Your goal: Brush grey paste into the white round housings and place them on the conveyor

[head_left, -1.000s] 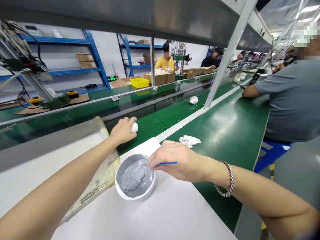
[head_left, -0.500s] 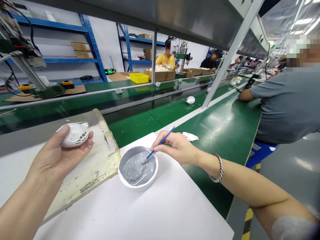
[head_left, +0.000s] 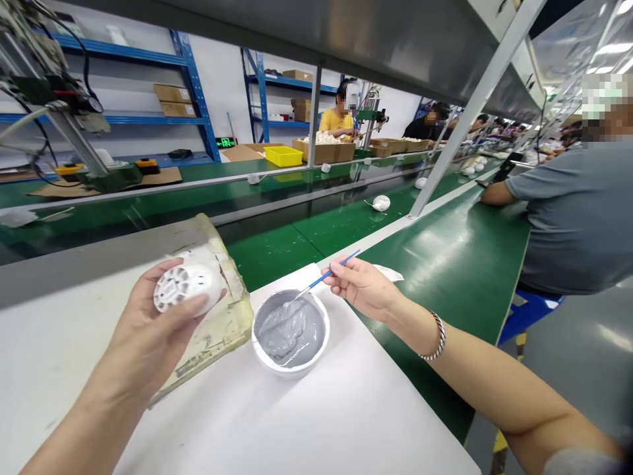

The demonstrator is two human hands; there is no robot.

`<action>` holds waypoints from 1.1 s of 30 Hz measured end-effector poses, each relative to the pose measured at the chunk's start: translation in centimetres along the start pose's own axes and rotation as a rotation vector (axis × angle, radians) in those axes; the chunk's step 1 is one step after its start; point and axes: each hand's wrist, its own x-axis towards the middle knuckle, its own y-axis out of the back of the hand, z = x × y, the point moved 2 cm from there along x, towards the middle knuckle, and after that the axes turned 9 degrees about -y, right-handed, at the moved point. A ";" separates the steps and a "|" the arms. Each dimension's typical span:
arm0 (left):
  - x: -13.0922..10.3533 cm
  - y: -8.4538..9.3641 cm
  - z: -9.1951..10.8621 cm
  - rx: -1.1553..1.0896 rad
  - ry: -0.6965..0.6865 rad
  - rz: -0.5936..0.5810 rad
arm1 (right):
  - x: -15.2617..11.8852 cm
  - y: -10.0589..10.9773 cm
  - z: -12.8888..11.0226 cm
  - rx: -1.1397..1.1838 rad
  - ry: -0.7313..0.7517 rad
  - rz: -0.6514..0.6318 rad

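My left hand (head_left: 165, 323) is closed around a round white plastic housing (head_left: 200, 282), whose slotted face is turned toward me and to the left. Between the thumb and fingers of my right hand (head_left: 363, 284) is a thin blue paintbrush (head_left: 330, 270), slanting down to the left. Its bristle end reaches the far rim of a white bowl (head_left: 291, 373). Thick grey paste (head_left: 297, 335) fills much of that bowl, which stands on white paper (head_left: 336, 422).
A stained board (head_left: 232, 310) lies beneath and beyond my left hand. Past it runs a green conveyor (head_left: 277, 244) carrying another white housing (head_left: 380, 203). A metal post (head_left: 455, 125) rises on the right, near a seated person in grey (head_left: 578, 211). A machine (head_left: 74, 132) stands far left.
My left hand has turned the housing so its slotted face shows, and brought it closer to the bowl. My right hand has drawn the brush up out of the paste's middle.
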 end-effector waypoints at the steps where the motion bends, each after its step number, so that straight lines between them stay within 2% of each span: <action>1: -0.4 -0.1 0.1 0.057 -0.071 -0.005 | 0.2 0.0 0.2 0.014 0.005 0.005; 5: -2.0 -0.9 0.9 0.200 -0.286 -0.008 | 0.6 0.3 1.0 0.055 0.028 0.012; 7: -2.5 -1.4 1.3 0.266 -0.296 -0.024 | 0.6 0.5 1.2 0.066 0.033 0.015; 9: -2.7 -1.7 1.4 0.285 -0.215 -0.014 | 0.4 0.7 1.1 0.073 0.040 0.019; 12: -2.6 -1.6 1.5 0.182 0.001 -0.007 | 0.1 1.0 0.9 0.085 0.057 0.029; 15: -2.4 -1.5 1.5 -0.008 0.218 -0.069 | 0.1 1.1 0.8 0.092 0.063 0.031; 17: -2.4 -1.3 1.4 -0.047 0.296 -0.105 | 0.1 1.0 0.8 0.098 0.058 0.029; 19: -2.4 -1.2 1.3 0.005 0.293 -0.120 | 0.2 1.0 0.9 0.106 0.054 0.028; 24: -2.8 -1.6 1.5 0.186 0.107 -0.122 | 0.3 1.1 1.0 0.133 0.070 0.031; 29: -2.5 -1.4 1.4 0.115 0.258 -0.082 | 0.0 0.7 0.4 0.157 0.110 0.038; 33: -2.6 -1.3 1.2 0.020 0.373 -0.064 | -0.7 -1.2 -1.1 0.180 0.198 -0.018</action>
